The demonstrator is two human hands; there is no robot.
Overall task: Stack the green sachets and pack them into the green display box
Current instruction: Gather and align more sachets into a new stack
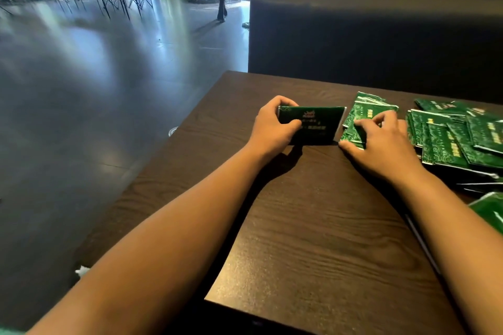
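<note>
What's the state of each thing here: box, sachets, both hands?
green display box: standing on the table, gripped at its left end.
left hand: curled round the box end.
small sachet stack: lying right beside the box, under the right hand.
right hand: fingers curled on that stack; grip unclear.
loose sachets: spread overlapping at the right, unpacked.
table: dark wood, carrying everything.

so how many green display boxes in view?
1. The green cardboard display box stands on the dark wooden table, gripped by the left hand, beside the small sachet stack. Others may sit out of frame.
</note>
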